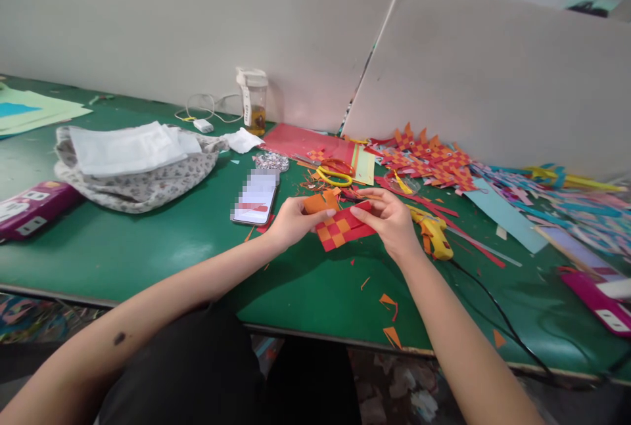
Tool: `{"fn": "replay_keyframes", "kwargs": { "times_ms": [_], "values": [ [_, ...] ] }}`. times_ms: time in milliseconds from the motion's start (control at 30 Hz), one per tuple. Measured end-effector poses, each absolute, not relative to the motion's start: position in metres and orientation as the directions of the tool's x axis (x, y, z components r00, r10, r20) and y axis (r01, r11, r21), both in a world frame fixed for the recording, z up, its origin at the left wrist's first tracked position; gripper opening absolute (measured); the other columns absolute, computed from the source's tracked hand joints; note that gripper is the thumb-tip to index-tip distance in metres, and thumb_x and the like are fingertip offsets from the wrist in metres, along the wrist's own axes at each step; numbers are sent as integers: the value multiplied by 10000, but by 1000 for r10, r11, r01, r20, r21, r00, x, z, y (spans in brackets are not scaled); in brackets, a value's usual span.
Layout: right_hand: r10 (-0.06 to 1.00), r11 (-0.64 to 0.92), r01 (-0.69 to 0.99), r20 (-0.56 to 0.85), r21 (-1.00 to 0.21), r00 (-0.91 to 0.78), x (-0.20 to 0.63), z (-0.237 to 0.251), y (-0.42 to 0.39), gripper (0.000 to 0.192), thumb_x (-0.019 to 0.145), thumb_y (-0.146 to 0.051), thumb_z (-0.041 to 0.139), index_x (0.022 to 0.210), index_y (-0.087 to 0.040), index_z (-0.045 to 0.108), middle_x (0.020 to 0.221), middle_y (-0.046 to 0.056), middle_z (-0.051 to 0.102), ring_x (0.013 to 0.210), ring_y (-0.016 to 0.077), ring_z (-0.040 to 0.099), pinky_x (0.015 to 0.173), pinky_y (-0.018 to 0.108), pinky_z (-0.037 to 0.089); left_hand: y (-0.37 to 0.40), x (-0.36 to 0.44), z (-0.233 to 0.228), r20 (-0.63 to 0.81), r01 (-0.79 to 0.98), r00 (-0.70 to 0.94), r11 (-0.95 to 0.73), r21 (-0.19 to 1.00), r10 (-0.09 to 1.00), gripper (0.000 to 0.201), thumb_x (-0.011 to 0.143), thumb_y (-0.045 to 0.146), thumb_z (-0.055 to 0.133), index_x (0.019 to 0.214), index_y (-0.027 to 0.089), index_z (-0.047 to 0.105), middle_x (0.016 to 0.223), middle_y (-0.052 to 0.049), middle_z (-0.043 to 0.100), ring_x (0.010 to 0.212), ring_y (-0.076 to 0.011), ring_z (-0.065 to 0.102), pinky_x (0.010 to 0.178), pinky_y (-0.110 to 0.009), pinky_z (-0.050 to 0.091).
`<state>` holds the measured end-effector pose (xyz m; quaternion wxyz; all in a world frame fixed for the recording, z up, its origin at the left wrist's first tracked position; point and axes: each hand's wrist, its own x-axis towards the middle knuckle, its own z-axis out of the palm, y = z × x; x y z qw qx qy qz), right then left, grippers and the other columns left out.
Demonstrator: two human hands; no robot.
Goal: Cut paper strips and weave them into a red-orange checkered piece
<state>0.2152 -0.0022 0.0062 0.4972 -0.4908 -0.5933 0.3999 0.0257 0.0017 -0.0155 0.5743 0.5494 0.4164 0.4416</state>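
Observation:
Both my hands hold a small woven paper piece (341,228) of red and orange strips, just above the green table (162,241). My left hand (292,220) pinches its left side, where loose orange strip ends stick up. My right hand (389,216) grips the right edge, with fingers curled over the red strips. A yellow glue gun (434,233) lies right beside my right hand. A phone (255,198) rests face up just left of my left hand.
Yellow-handled scissors (335,174) lie behind the hands on red paper sheets (300,140). A heap of finished woven pieces (428,157) sits at the back right, with coloured strips (566,198) beyond. A patterned cloth bag (138,178), a jar (255,102) and scraps (389,301) surround them.

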Motion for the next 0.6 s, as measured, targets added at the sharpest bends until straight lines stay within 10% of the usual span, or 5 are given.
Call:
{"fn": "replay_keyframes", "kwargs": {
  "times_ms": [600],
  "values": [
    [984,151,295,115,-943,-133,210,10,-8,405,602,-382,750,958,-216,652,821,29,688,691,186,650,627,337,539,0,26,-13,10,-93,290,18,995,957,359,651,423,701,854,128,675,787,-52,678,626,-109,571,563,-227,429]
  ]
}}
